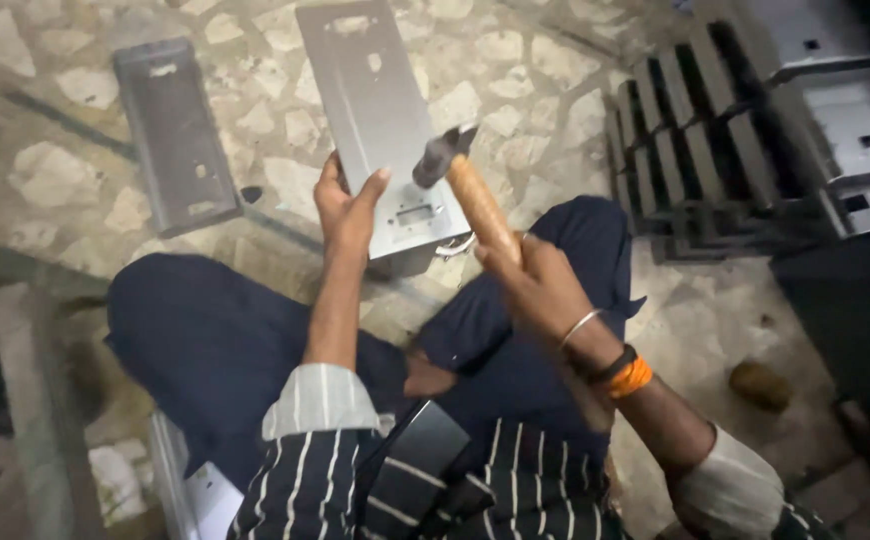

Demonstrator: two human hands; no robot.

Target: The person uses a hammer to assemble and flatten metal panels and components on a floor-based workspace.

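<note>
Metal panel (385,120) flat on stone floor (45,170) at twelve o'clock, lower edge steadied by left hand (347,205), fingers curled around its side. Right hand (540,280) closed around wooden-handled hammer (470,190), head poised above slotted end: striking step, apparently. Next blow: square, clear of left fingers. Second panel (177,135) at ten o'clock; stacked metal parts (755,130) at two.

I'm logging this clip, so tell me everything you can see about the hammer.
The hammer has a dark metal head and a light brown handle that looks wooden. The right hand grips the handle low down, with the head raised and tilted up to the left. The head hangs just over the lower right part of the grey metal plate, close to a small slot in it; whether it touches the plate cannot be told. The left hand holds the plate's left edge.
</note>
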